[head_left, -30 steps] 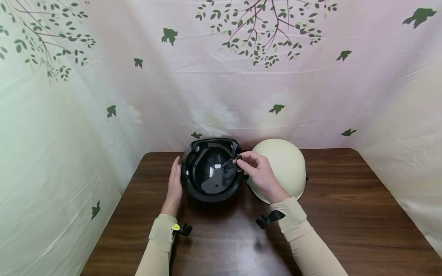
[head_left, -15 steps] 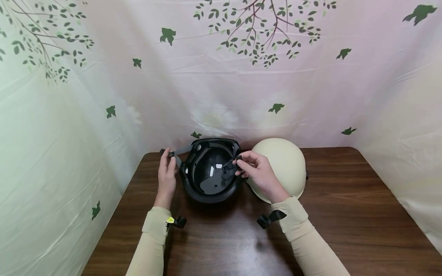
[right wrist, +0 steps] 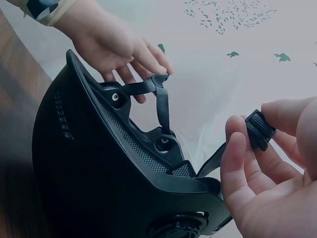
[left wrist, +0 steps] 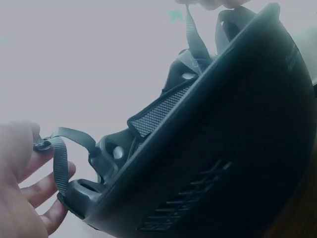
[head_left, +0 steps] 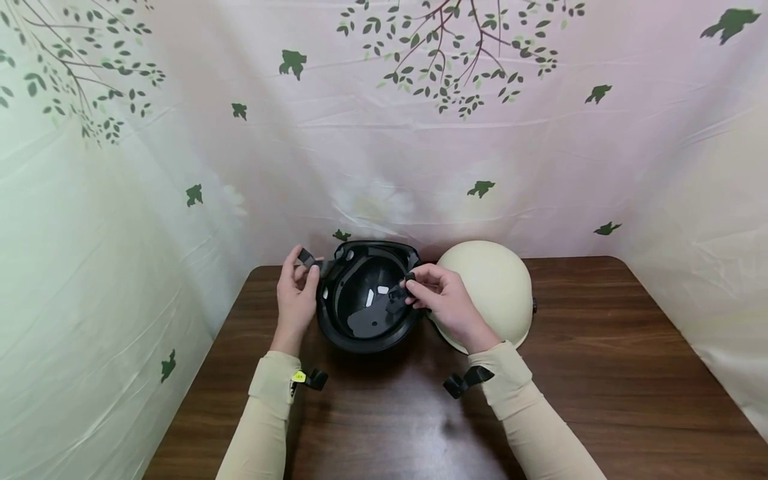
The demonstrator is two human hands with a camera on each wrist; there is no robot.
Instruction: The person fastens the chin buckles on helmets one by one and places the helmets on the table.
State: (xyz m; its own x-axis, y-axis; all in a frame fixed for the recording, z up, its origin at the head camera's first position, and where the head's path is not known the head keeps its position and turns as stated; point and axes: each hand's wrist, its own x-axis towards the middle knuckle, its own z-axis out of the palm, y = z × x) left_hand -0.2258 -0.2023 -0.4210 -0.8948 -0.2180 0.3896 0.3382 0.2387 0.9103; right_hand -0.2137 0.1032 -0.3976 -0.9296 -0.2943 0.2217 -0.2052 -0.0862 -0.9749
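Observation:
A black helmet (head_left: 367, 345) rests upside down on the table, its hollow facing up. At its left side my left hand (head_left: 293, 303) pinches a webbing chin strap (left wrist: 60, 161) between thumb and fingers, where two straps join in the right wrist view. My right hand (head_left: 449, 303), at the helmet's right side, pinches a black buckle (right wrist: 260, 130) on the end of another strap (right wrist: 213, 161). Padding (right wrist: 130, 136) and strap anchors line the helmet's rim. A dial (right wrist: 178, 226) shows on its outside.
A cream helmet (head_left: 493, 293) stands dome-up on the table, close against the black one's right side and partly behind my right hand. The brown wooden table (head_left: 384, 427) ends at a printed fabric backdrop (head_left: 384, 167), which hangs behind and at both sides.
My left hand lay along the helmet's left side, then drew the strap out leftward. Now it is a little nearer the helmet, still holding the strap. The right hand barely moved.

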